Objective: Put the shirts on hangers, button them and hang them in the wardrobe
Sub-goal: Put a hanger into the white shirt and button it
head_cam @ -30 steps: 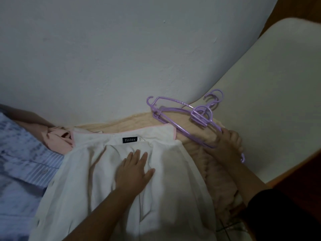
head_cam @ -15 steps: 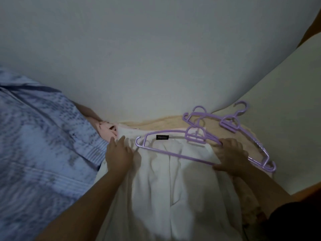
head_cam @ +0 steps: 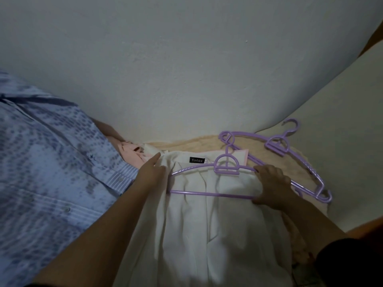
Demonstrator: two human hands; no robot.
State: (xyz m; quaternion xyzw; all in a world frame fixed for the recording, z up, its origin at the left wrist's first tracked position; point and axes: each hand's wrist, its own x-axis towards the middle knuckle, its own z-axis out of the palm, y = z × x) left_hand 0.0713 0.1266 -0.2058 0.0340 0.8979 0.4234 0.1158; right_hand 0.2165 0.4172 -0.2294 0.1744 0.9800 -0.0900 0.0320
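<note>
Pale peach bedding (head_cam: 290,168) covers the surface you lean over, with a plain white wall (head_cam: 186,69) rising behind it. Nearest you, a cream-white shirt with a black collar label (head_cam: 199,235) lies flat, collar at the far end. Your left hand (head_cam: 150,172) rests on the shirt's left shoulder, fingers straight and relaxed. Your right hand (head_cam: 271,186) grips the right end of a lilac plastic hanger (head_cam: 209,183), fingers curled round its arm and lower bar. That hanger lies across the shirt's collar area, its hook pointing away from you. To the left, a blue patterned shirt with striped trim (head_cam: 51,172) is spread out, and a pink garment (head_cam: 132,152) peeks between it and the white one. Farther right, spare lilac plastic hangers (head_cam: 277,147) lie stacked on the bedding, beside a cream panel (head_cam: 342,131).
</note>
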